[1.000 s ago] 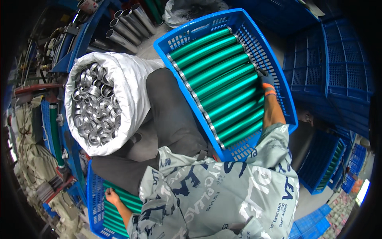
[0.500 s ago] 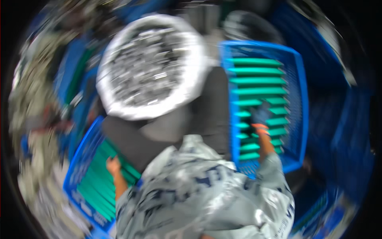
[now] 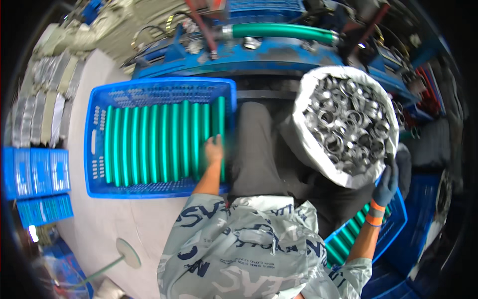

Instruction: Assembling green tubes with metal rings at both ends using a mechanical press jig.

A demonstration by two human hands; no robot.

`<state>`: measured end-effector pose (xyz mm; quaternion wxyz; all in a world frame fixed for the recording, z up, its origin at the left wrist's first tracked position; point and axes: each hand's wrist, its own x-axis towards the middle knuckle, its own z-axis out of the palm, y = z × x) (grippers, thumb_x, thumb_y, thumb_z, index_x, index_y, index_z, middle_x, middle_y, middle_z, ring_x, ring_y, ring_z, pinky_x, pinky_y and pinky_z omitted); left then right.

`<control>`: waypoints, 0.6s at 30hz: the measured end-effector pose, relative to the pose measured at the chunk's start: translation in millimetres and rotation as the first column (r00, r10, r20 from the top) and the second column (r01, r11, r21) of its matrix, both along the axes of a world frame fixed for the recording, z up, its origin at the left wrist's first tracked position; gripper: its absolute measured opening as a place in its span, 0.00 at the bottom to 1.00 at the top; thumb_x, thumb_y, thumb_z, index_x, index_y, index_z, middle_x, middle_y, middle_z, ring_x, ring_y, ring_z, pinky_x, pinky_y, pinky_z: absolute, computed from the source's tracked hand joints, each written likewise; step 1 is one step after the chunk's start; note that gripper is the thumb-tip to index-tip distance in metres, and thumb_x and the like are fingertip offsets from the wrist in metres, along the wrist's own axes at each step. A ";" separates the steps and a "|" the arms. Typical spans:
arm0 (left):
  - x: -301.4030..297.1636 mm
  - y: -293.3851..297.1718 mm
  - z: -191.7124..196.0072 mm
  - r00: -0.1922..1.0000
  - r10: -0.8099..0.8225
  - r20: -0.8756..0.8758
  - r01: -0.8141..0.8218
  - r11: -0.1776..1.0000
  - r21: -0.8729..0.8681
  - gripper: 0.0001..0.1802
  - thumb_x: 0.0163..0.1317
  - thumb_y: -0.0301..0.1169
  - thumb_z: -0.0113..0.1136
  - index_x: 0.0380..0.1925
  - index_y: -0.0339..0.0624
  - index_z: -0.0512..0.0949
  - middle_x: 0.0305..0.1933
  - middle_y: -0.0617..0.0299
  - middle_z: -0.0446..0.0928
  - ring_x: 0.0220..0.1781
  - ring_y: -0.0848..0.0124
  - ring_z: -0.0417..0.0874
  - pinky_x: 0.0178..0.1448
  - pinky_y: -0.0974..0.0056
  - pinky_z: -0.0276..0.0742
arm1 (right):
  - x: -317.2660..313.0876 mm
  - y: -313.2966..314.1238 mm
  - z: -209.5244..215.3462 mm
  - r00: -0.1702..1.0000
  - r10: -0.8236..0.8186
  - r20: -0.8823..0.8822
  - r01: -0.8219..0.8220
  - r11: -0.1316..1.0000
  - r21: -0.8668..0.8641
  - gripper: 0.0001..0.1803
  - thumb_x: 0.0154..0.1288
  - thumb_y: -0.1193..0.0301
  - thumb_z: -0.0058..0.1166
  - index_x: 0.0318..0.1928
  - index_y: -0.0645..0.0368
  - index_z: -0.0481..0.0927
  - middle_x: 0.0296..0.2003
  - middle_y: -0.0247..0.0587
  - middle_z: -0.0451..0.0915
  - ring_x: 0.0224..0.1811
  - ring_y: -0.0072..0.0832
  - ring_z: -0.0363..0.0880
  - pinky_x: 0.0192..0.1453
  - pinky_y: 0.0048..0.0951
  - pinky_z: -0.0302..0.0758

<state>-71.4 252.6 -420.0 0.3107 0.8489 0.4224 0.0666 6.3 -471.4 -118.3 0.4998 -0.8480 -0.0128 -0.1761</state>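
Note:
A blue plastic crate (image 3: 94, 149) on my left holds a row of several green tubes (image 3: 159, 144) lying side by side. My bare left hand (image 3: 214, 149) rests on the tubes at the row's right end; whether it grips one is unclear. On my right stands a white sack (image 3: 308, 149) full of shiny metal rings (image 3: 343, 124). My right hand (image 3: 386, 183), in a grey-blue glove with an orange cuff, holds the sack's near rim. My dark trouser legs lie between crate and sack.
A second blue crate (image 3: 393, 224) with green tubes sits at lower right under my right arm. A blue machine frame (image 3: 279, 52) with a green hose (image 3: 279, 31) runs along the top. More blue crates (image 3: 35, 172) are stacked at far left on the pale floor.
The view has swung round: the sack is now on my right and a tube crate on my left. My gloved right hand left the tubes for the sack's rim.

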 end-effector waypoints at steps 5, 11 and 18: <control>65.8 -28.4 67.2 0.998 0.030 -0.054 -0.036 0.994 -0.107 0.60 0.76 0.77 0.63 0.81 0.27 0.77 0.82 0.28 0.80 0.86 0.36 0.79 0.90 0.44 0.73 | 77.5 164.9 28.2 0.947 0.320 -0.036 -0.270 0.726 -0.632 0.51 0.79 0.53 0.71 0.94 0.56 0.65 0.89 0.63 0.69 0.91 0.63 0.65 0.93 0.60 0.63; 28.8 -26.6 109.5 0.993 -0.042 -0.106 -0.006 0.910 -0.414 0.75 0.66 0.73 0.78 0.89 0.17 0.60 0.88 0.25 0.72 0.92 0.40 0.73 0.93 0.49 0.69 | 98.3 196.2 -24.4 0.914 0.403 -0.042 -0.285 0.568 -0.772 0.34 0.77 0.56 0.72 0.78 0.54 0.84 0.76 0.56 0.82 0.82 0.65 0.76 0.86 0.64 0.73; 45.6 -29.2 187.9 0.951 -0.121 0.284 0.202 0.940 -0.275 0.66 0.57 0.55 0.92 0.83 0.19 0.71 0.78 0.31 0.83 0.82 0.44 0.84 0.86 0.48 0.78 | 60.3 159.9 20.3 0.902 0.430 0.047 -0.281 0.665 -0.692 0.16 0.75 0.66 0.75 0.55 0.64 0.94 0.79 0.63 0.82 0.82 0.63 0.78 0.87 0.63 0.73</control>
